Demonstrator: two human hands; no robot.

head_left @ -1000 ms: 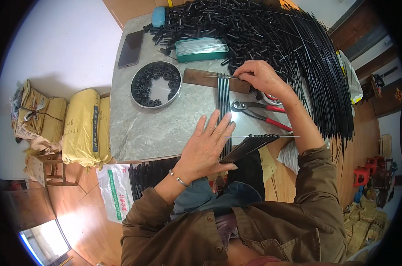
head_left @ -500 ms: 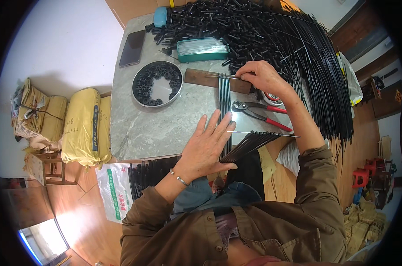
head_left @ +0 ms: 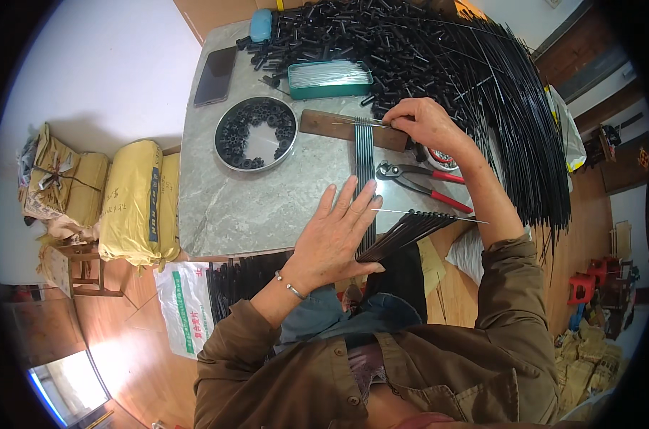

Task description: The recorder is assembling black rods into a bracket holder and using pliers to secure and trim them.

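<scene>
Two bare hands work at one grey table point(head_left: 246, 207), and I watch from afar. The left hand point(head_left: 332, 232), one bracelet point(head_left: 296, 291) at its wrist, lies with fingers spread across one narrow band of dark strands point(head_left: 364, 161). The right hand point(head_left: 432, 125) pinches, thumb against finger, the end of one thin wire point(head_left: 346, 123) that crosses the band's far end, over one wooden bar point(head_left: 324, 125). A second wire point(head_left: 471, 219) runs through the tips of one black fan point(head_left: 403, 232) near the table's edge; I cannot tell how it meets the band beneath the palm. I count one pair of red-handled pliers point(head_left: 450, 202), one phone point(head_left: 215, 76), one round bowl point(head_left: 260, 143) of black rings, one teal box point(head_left: 324, 91) of pale wires and one blue object point(head_left: 261, 26). Black tubes point(head_left: 353, 36) and long black rods point(head_left: 525, 136) pile up beyond my count on the marbled top. Around it, yellow sacks point(head_left: 131, 200) stand by a white wall point(head_left: 103, 64) on a wood-toned floor point(head_left: 138, 322).
</scene>
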